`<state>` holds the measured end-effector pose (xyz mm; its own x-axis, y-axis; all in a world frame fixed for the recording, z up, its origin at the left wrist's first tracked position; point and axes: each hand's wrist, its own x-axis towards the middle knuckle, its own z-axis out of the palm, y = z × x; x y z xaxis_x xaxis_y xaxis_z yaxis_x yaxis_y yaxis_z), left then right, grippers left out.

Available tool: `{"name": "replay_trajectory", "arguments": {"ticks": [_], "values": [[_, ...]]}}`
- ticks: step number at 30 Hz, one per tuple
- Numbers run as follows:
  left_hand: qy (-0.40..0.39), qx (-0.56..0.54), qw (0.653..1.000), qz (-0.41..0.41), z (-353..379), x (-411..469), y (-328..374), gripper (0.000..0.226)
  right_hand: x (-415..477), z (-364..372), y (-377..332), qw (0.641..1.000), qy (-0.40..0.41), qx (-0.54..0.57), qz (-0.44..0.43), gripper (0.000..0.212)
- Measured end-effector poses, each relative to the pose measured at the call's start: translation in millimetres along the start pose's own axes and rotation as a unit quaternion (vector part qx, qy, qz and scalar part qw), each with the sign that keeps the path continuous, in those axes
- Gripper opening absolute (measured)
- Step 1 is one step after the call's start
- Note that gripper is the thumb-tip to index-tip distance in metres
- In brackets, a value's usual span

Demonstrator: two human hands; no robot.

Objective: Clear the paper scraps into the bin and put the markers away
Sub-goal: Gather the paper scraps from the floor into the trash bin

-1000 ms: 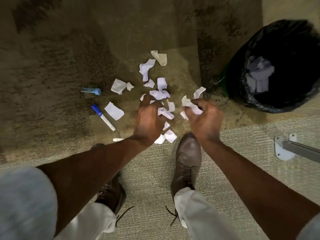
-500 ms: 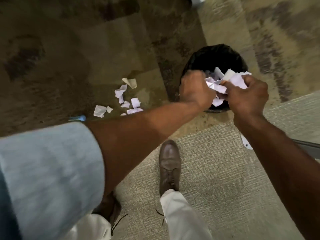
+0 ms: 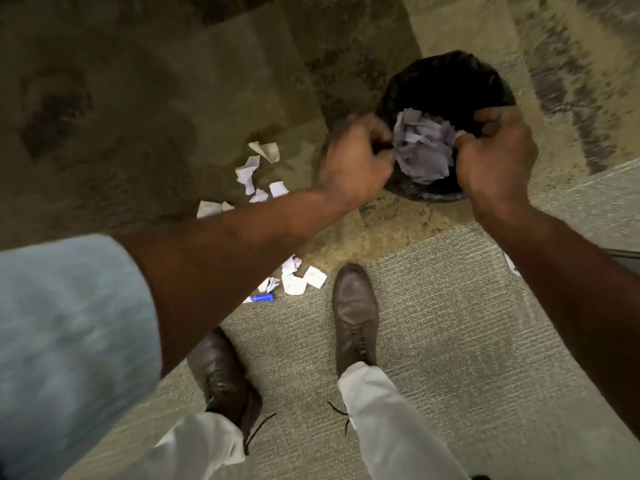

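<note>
Both arms reach toward upper right of frame; left hand [image 3: 356, 161] motion-blurred, fingers curled; right hand [image 3: 496, 157] loosely curled, knuckles up, apart from left.

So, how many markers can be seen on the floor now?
1. A blue marker lies on the carpet beside the nearer paper scraps, just past the left forearm. Only part of it shows, and the forearm may hide other markers.

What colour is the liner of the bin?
Black; the liner shows clearly in the head view.
</note>
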<state>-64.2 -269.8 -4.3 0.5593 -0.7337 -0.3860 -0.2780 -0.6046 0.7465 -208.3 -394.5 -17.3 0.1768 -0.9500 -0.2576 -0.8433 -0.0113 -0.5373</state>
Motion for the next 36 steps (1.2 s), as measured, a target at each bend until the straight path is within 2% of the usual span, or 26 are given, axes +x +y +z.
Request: {"name": "replay_trajectory", "arguments": {"ticks": [3, 6, 8, 11, 15, 18, 22, 24, 26, 27, 28, 30, 31, 33, 36], "values": [[0.006, 0.001, 0.996, -0.085, -15, -26, -58, 0.011, -37, 13, -6, 0.999, -0.017, 0.021, -0.047, 0.025], [-0.051, 0.062, 0.987, -0.142, -28, -56, -126, 0.012, -82, 41, -13, 0.993, -0.075, 0.035, -0.087, 0.025], [-0.074, 0.155, 0.974, -0.148, -37, -75, -170, 0.022, -111, 68, -13, 0.98, -0.168, 0.004, -0.11, 0.038], [-0.126, 0.275, 0.946, -0.117, -44, -100, -228, 0.052, -152, 116, -1, 0.932, -0.312, -0.119, -0.144, 0.07], [-0.166, 0.386, 0.906, -0.057, -44, -115, -276, 0.077, -188, 171, 34, 0.857, -0.397, -0.258, -0.204, 0.101], [-0.186, 0.429, 0.884, -0.021, -33, -112, -296, 0.102, -200, 201, 60, 0.834, -0.381, -0.328, -0.23, 0.117], [-0.132, 0.485, 0.864, 0.029, -15, -104, -313, 0.134, -213, 234, 84, 0.848, -0.368, -0.304, -0.231, 0.127], [-0.091, 0.552, 0.827, 0.048, -8, -101, -312, 0.14, -218, 246, 91, 0.858, -0.365, -0.286, -0.221, 0.13], [-0.036, 0.583, 0.806, 0.094, 0, -95, -315, 0.134, -223, 259, 94, 0.87, -0.343, -0.281, -0.218, 0.125], [-0.023, 0.578, 0.807, 0.117, 3, -92, -318, 0.132, -224, 264, 94, 0.874, -0.323, -0.282, -0.227, 0.115], [-0.019, 0.55, 0.823, 0.138, 7, -90, -324, 0.133, -225, 269, 94, 0.875, -0.305, -0.287, -0.244, 0.102], [-0.062, 0.453, 0.88, 0.133, 13, -85, -336, 0.151, -221, 275, 92, 0.869, -0.292, -0.292, -0.272, 0.086], [-0.092, 0.421, 0.894, 0.124, 14, -82, -341, 0.159, -217, 277, 92, 0.867, -0.3, -0.284, -0.279, 0.085], [-0.099, 0.417, 0.894, 0.134, 14, -77, -344, 0.158, -207, 280, 87, 0.874, -0.312, -0.246, -0.28, 0.089], [-0.086, 0.434, 0.882, 0.162, 10, -66, -346, 0.157, -191, 289, 71, 0.89, -0.283, -0.222, -0.281, 0.098]]}}
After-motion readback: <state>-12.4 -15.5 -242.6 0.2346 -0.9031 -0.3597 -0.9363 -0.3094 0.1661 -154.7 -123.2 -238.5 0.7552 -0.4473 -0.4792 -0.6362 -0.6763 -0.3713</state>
